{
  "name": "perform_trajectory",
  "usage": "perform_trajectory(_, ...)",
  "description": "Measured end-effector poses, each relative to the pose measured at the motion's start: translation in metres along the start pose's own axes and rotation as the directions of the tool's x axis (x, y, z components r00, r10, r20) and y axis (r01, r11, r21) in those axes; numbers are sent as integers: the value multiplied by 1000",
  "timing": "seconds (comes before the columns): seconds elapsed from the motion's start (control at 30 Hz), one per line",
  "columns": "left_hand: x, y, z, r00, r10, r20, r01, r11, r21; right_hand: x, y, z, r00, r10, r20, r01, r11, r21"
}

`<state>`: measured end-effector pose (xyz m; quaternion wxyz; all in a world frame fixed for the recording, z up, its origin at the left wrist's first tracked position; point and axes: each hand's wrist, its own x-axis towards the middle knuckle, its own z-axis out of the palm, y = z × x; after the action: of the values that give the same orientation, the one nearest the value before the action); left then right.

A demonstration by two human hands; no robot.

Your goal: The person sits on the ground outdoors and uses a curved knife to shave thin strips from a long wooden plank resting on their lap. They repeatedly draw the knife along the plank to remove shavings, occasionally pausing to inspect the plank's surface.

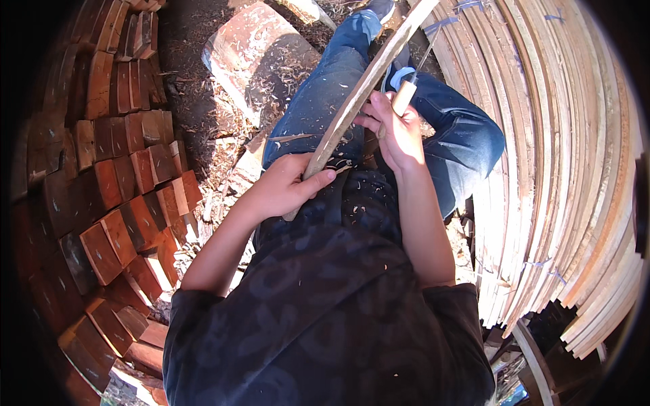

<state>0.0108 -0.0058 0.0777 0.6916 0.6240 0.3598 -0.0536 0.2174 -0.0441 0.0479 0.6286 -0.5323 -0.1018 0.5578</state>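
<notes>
A long, slim wooden stick (360,95) lies slantwise over my lap, from my waist up to the top edge of the view. Near its lower end my left hand (288,186) is closed round it, thumb along the top. My right hand (401,139) grips the pale wooden handle of a knife (404,98), just right of the stick. The thin blade points up and away from me. Whether my right fingertips touch the stick, I cannot tell. Small shavings lie on my dark shirt and blue jeans (318,91).
On the left rises a stack of reddish-brown wood blocks (118,233). Long pale wooden strips (535,155), tied in bundles, fill the right side. A large wood chunk (261,51) sits beyond my left leg, on ground strewn with shavings (186,88).
</notes>
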Motion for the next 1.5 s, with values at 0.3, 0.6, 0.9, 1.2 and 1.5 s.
perform_trajectory(0.3,-17,-67,-7,930,-9,-367,171,895,413,-18,-5,17,984,-22,179,-23,970,242)
perform_trajectory(0.6,-36,-27,7,827,507,-242,-559,698,-448,-36,-35,21,957,-81,279,3,963,270)
perform_trajectory(0.9,-99,87,10,476,267,-838,-719,667,-196,-28,-41,15,952,0,305,-66,976,206)
perform_trajectory(1.2,-141,167,73,463,878,-118,-845,397,-359,-15,-29,19,947,58,316,-141,959,247)
perform_trajectory(1.5,-119,143,29,426,903,50,-779,394,-487,-10,-25,29,937,203,284,-255,954,158)
